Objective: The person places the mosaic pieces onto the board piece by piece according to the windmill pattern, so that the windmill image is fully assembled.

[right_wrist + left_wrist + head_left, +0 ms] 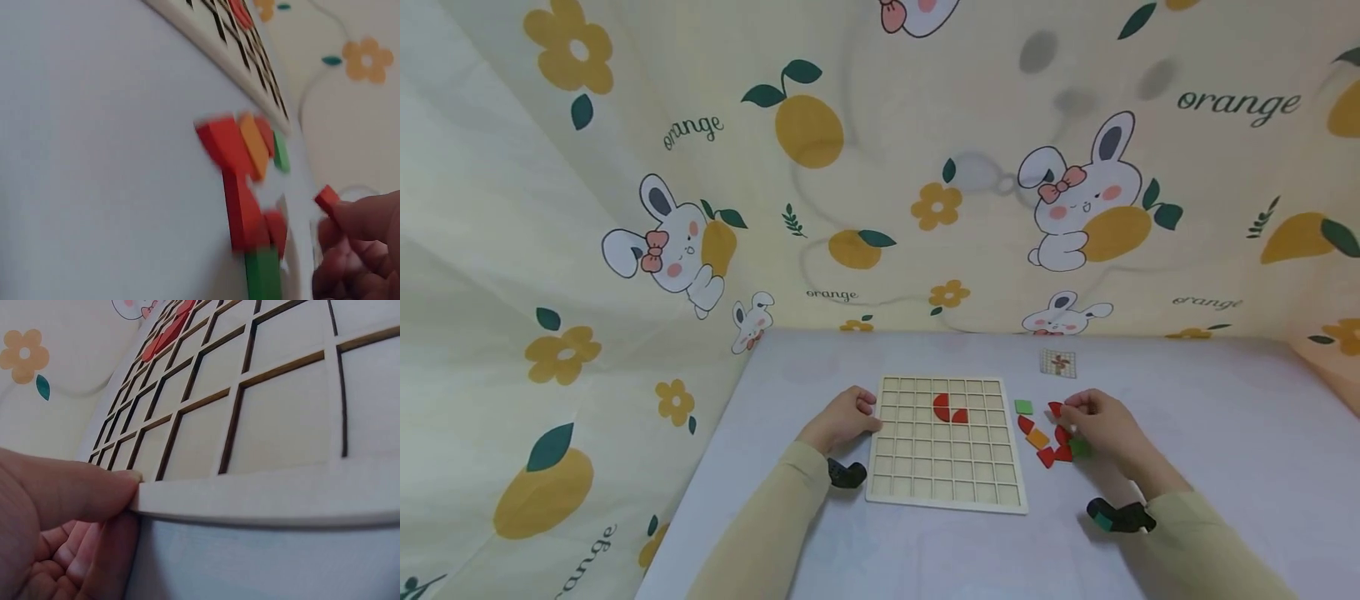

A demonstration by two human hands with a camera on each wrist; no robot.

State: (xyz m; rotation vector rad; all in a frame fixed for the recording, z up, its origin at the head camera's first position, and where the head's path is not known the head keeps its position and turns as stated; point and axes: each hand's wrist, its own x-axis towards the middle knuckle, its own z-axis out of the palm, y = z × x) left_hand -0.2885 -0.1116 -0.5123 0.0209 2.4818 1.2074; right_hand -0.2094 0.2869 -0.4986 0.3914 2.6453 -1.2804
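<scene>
While pinching one small red piece (1056,409) between thumb and finger of the right hand (1097,425), holds the left edge of the pale board (947,505) with the left hand (850,417). Has the left thumb on top of that edge and a finger just below, as seen from the left wrist. Hard to tell how tight.

Has the board on the table (737,433), between the two hands, with a few red shapes (959,417) in the far squares. Seems to have the pinched piece up off the table, right of the board. Shows more pieces close by: a far green block (1023,407), an orange block (1037,438), some loose red pieces (1046,457) and a near green block (1079,448) by the right hand. Shows a little picture card (1058,362) on the far side too.

Could drop the pinched piece, because of sticking out past the thumb with only a bit to grip. Could bump the loose red pieces and the near green block by dipping the right hand too low. Could tip or slide the board by tugging with the left hand, and so shake the red shapes out of place.
</scene>
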